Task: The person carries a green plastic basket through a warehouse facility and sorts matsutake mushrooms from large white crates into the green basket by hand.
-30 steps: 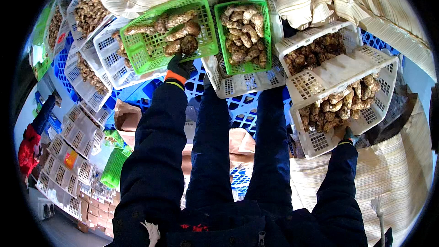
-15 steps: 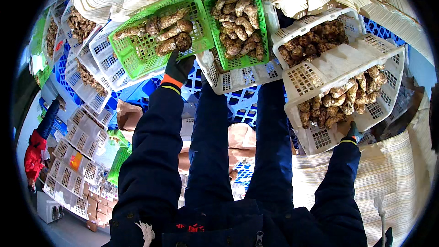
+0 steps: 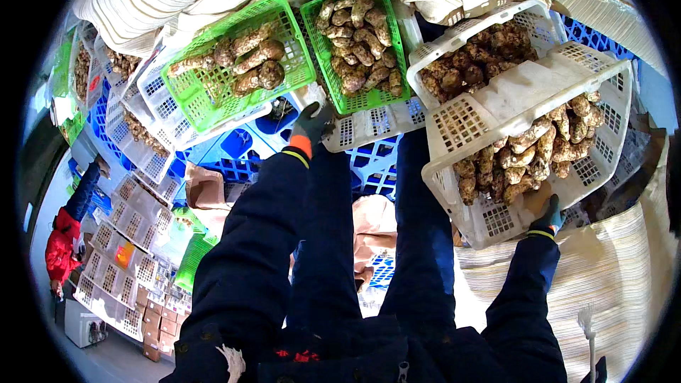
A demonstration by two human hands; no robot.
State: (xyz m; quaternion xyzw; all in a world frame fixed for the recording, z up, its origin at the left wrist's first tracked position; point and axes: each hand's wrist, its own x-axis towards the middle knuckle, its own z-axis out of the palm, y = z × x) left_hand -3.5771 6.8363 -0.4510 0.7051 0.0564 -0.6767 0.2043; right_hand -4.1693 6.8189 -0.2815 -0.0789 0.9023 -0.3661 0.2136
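Note:
My right hand (image 3: 547, 216), in a dark glove, is closed on the near edge of a white plastic basket (image 3: 489, 221). The basket is tilted and holds a heap of thick, brown-and-cream mushrooms (image 3: 525, 156). My left hand (image 3: 311, 128), gloved with an orange cuff, hangs empty with fingers apart, beside the corner of another white basket (image 3: 379, 122). On that basket rests a green basket (image 3: 342, 105) of mushrooms. To its left, a larger green basket (image 3: 206, 119) carries a few long mushrooms (image 3: 254, 64).
Behind the tilted basket stands a white basket (image 3: 447, 37) of darker mushrooms. Striped cloth (image 3: 567, 269) drapes the right side and far edge. Blue plastic pallets (image 3: 372, 170) lie below. Stacked white crates (image 3: 117, 269) and a person in red (image 3: 62, 241) are at left.
My left hand has moved right, away from the larger green basket's edge. My right hand stays at the tilted white basket. The view has shifted slightly.

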